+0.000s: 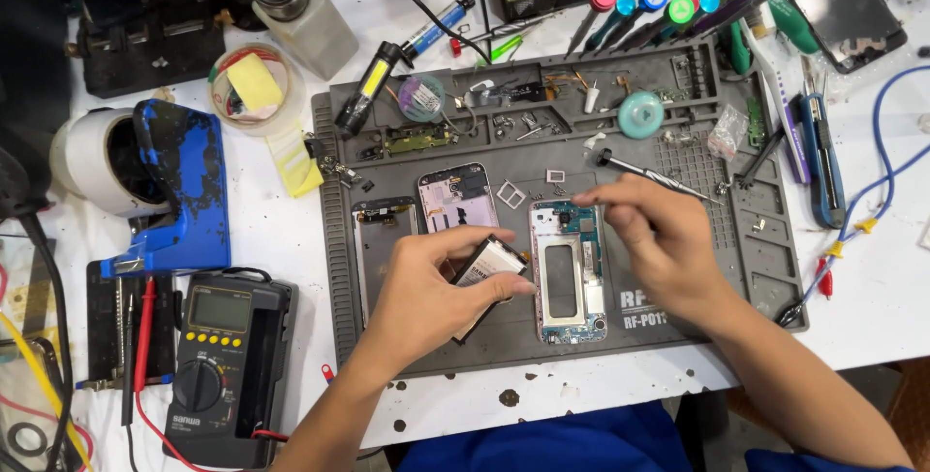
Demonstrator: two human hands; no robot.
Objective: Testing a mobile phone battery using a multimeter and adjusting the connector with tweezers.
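From the head camera, a grey rubber repair mat (765, 249) with moulded compartments lies on a white tabletop (872, 317), and everything else is placed against it. Over the mat's middle, the left hand (431, 288) is curled around a flat black phone battery with a white label (487, 273), thumb below and fingers over its top edge, the battery tilted up off the mat. Just right of the battery, an opened smartphone frame with a rectangular cut-out and blue circuit board (569, 273) lies flat on the mat. The right hand (654, 239) hovers over the frame's upper right corner, fingers pinched closed on a thin tool too small to make out, its tip at the top of the frame. A slim metal screwdriver with a black cap (649, 173) rests on the mat just behind that hand. At the mat's upper centre lies a pinkish phone back panel (455, 196), and left of the battery a dark phone housing (380, 239). Off the mat's left edge stand a black digital multimeter with a red lead (223, 365) and a blue tape dispenser (179, 191); beyond its far right corner stands a row of screwdrivers with coloured caps (678, 7).
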